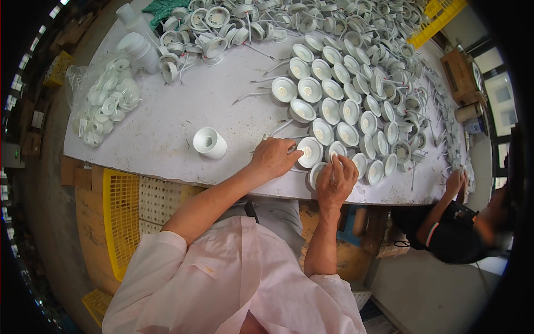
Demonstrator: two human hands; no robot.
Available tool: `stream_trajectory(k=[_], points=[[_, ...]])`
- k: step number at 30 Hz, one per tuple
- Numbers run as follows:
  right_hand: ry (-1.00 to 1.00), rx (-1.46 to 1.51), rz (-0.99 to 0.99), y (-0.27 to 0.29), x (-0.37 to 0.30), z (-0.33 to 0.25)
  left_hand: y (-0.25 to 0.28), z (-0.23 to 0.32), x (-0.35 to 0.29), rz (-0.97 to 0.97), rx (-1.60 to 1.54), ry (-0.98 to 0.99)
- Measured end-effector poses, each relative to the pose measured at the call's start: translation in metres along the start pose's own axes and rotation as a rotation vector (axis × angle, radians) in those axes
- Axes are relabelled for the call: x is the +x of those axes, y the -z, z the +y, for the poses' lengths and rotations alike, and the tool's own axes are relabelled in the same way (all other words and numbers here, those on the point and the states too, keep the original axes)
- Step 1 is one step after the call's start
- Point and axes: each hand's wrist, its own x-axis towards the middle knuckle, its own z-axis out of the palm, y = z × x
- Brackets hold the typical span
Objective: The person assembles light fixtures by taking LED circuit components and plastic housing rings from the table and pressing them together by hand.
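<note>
Rows of round white downlights with small yellow LED dots lie face up on the table, many with short wires. My left hand is closed at the left rim of a near downlight, thumb and index finger pinching its edge. Just to the right, my right hand has curled fingers. Its fingertips meet the near edge of another downlight; what they grip, if anything, is hidden. Left of both hands stands a stack of white ring-shaped cups.
On the white table, a clear bag of white rings lies at the left, behind it stacked white cups. Piled lamp housings fill the far side. A yellow crate stands below the front edge. A co-worker works at the right.
</note>
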Motion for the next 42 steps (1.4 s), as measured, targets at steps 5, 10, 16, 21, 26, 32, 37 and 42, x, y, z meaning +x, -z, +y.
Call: stream_trajectory(k=[5, 10, 16, 21, 26, 32, 37, 42], points=[[0.035, 0.072, 0.049, 0.008, 0.005, -0.010, 0.000, -0.013, -0.008, 0.091, -0.039, -0.044], [0.009, 0.223, 0.108, 0.014, 0.019, -0.029, 0.010, -0.020, -0.039, 0.307, -0.127, -0.232], [0.251, 0.437, -0.050, 0.001, 0.100, -0.085, 0.035, -0.063, -0.102, 0.566, -0.185, -0.376], [0.192, 0.517, -0.346, -0.084, 0.169, -0.115, 0.052, -0.109, -0.132, 0.713, -0.137, -0.246], [0.100, 0.514, -0.498, -0.186, 0.198, -0.159, 0.055, -0.140, -0.134, 0.881, -0.104, -0.142], [0.046, 0.219, -0.433, -0.266, 0.195, -0.199, 0.044, -0.146, -0.126, 0.895, -0.069, -0.178], [0.003, 0.283, -0.379, -0.280, 0.186, -0.206, 0.049, -0.138, -0.130, 0.851, -0.106, -0.108], [-0.132, 0.532, -0.378, -0.257, 0.183, -0.200, 0.052, -0.139, -0.128, 0.856, -0.108, -0.137]])
